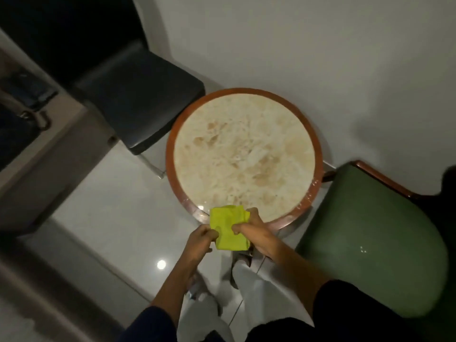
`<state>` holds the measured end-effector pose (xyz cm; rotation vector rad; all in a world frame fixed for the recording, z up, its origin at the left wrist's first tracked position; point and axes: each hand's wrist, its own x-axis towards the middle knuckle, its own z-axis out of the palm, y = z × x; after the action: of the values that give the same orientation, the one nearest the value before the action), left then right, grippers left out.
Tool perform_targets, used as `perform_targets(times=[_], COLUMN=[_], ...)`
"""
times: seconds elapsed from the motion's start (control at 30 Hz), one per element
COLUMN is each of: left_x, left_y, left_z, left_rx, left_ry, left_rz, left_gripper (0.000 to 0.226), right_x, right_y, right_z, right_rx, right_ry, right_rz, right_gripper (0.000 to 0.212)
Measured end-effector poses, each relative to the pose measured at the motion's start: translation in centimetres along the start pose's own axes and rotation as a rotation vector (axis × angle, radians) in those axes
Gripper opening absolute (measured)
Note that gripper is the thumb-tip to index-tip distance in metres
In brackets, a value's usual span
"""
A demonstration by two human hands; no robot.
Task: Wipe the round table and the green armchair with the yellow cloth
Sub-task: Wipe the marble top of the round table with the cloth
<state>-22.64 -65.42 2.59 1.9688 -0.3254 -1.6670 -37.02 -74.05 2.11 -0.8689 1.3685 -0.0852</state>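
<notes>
The round table [244, 154] has a mottled cream marble top with a brown wooden rim and stands against the white wall. The green armchair [375, 233] sits to its right, seat facing me. A folded yellow cloth [225, 227] hangs just over the table's near edge. My left hand [201, 239] pinches its lower left side, and my right hand [254, 230] grips its right side, so both hands hold the cloth between them in front of the table.
A black cushioned chair [138, 95] with metal legs stands left of the table. A grey cabinet or counter [49, 154] lies further left. The floor is glossy white tile [118, 208]. My legs and feet show below the hands.
</notes>
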Motion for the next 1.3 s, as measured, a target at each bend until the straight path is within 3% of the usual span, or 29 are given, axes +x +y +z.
perform_targets(times=[0.07,0.17,0.23,0.3,0.37,0.43,0.47,0.5,0.57,0.67,0.83,1.03,1.3], left_x=[2.1,4.9,6.9,9.3,12.8,16.9,18.5,20.0,22.1,23.1,23.5,24.4,24.1], left_y=[1.5,2.4,3.2,4.4,5.5,6.1,6.2,5.9,4.5,2.7,1.2,0.8,1.3], left_z=[2.3,5.0,6.7,7.6,7.8,6.9,6.3,5.9,5.4,4.9,5.1,4.7,5.6], left_rx=[-0.003,0.077,0.165,0.339,0.692,1.144,1.336,1.481,1.635,1.541,1.473,1.49,1.481], left_ry=[-0.064,-0.116,-0.158,-0.169,-0.09,0.011,0.001,-0.035,-0.078,-0.01,0.282,0.371,0.333], left_rz=[-0.035,-0.033,0.042,0.236,0.485,0.606,0.594,0.559,0.539,0.703,1.042,1.114,1.115], left_gripper=[0.025,0.025,0.026,0.03,0.043,0.07,0.09,0.108,0.124,0.104,0.072,0.072,0.069], right_x=[1.3,2.1,2.7,3.6,5.0,6.5,7.4,8.7,10.9,13.0,12.9,9.5,12.5], right_y=[0.7,1.5,1.6,1.2,0.6,0.4,0.7,1.6,3.8,6.9,9.3,14.1,10.9], right_z=[-2.4,-5.3,-7.1,-8.7,-9.9,-10.8,-11.1,-11.1,-10.8,-10.0,-9.3,-5.1,-7.0], right_rx=[0.158,0.402,0.49,0.491,0.273,-0.287,-0.587,-0.794,-1.016,-1.208,-1.396,-1.175,-1.097], right_ry=[0.001,0.014,-0.001,0.063,0.259,0.579,0.714,0.755,0.576,0.35,0.421,0.524,0.777], right_rz=[0.027,0.183,0.215,0.185,0.059,-0.13,-0.221,-0.293,-0.331,-0.415,-0.599,-0.483,-0.313], right_gripper=[0.032,0.039,0.042,0.04,0.026,0.018,0.025,0.035,0.056,0.083,0.072,0.068,0.061])
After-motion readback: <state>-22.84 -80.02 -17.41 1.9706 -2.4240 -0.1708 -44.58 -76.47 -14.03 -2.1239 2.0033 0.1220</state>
